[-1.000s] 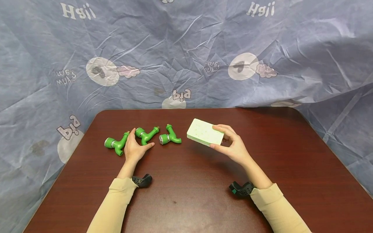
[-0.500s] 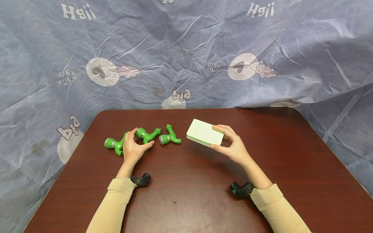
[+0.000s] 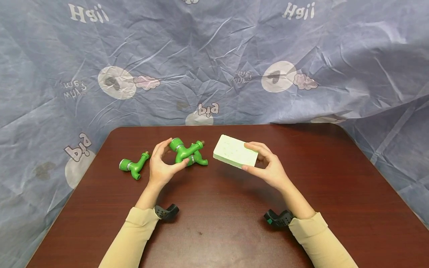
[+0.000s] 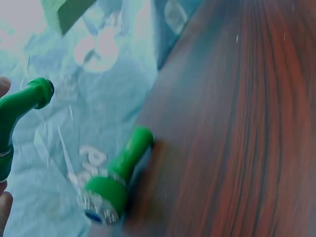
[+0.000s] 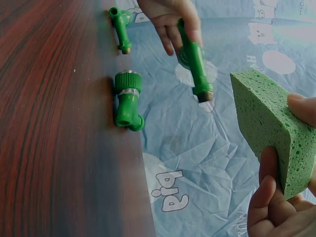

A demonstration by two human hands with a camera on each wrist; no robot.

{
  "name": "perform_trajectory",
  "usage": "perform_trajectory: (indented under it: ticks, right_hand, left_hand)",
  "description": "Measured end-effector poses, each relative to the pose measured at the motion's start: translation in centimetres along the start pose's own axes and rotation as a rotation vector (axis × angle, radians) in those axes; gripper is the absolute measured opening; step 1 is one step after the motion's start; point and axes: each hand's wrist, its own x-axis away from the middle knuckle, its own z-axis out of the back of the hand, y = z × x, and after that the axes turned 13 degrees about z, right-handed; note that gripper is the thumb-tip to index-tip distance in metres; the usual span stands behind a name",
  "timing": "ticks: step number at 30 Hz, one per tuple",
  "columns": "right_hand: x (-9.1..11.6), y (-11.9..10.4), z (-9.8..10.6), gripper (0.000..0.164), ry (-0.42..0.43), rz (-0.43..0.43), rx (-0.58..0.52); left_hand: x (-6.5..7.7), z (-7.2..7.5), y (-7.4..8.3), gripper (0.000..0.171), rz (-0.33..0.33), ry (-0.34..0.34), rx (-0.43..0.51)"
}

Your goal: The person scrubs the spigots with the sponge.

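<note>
My left hand (image 3: 161, 167) pinches a green plastic tap (image 3: 183, 152) between thumb and fingers, raised above the table. In the head view it overlaps a second green tap (image 3: 201, 160) lying behind it. The right wrist view shows the held tap (image 5: 196, 69) apart from that lying tap (image 5: 127, 101), its brass-coloured threaded end pointing down. A third tap (image 3: 134, 165) lies on the table left of my left hand. My right hand (image 3: 269, 167) grips a pale green sponge (image 3: 234, 150) by its right end, with pores plain in the right wrist view.
The dark reddish-brown wooden table (image 3: 218, 223) extends beneath both arms. A wrinkled blue-grey printed cloth (image 3: 201, 67) hangs behind its far edge. Black bands (image 3: 167, 212) sit on both wrists.
The left hand has lifted the middle tap off the table and moved it right, over toward the tap lying beside it. The right hand and sponge have hardly moved.
</note>
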Motion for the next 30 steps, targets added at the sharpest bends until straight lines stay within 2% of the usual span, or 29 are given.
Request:
perform_trajectory:
  ticks: [5, 8, 12, 18, 25, 30]
  right_hand:
    - [-0.1, -0.8, -0.5, 0.062, -0.019, -0.001, -0.014]
    - [-0.4, -2.1, -1.1, 0.061, -0.038, 0.007, -0.019]
    - [-0.6, -3.4, -1.9, 0.058, -0.051, 0.011, -0.01]
    - [-0.5, -3.7, -2.5, 0.059, -0.036, 0.002, -0.003]
    - [-0.6, -3.7, -2.5, 0.058, 0.026, 0.009, 0.032]
    - [-0.7, -3.8, -2.5, 0.058, 0.003, 0.014, 0.031]
  left_hand:
    - [0.7, -1.2, 1.2, 0.071, -0.059, -0.068, 0.033]
    - [1.2, -1.9, 1.9, 0.071, -0.077, -0.105, 0.033]
    - [1.8, -2.7, 2.5, 0.072, -0.076, -0.138, 0.038]
    - [2.3, -3.4, 2.9, 0.072, -0.063, -0.174, 0.058]
    - [2.6, -3.5, 3.2, 0.071, -0.043, -0.19, 0.075]
    - [2.7, -3.5, 3.4, 0.071, -0.033, -0.195, 0.082]
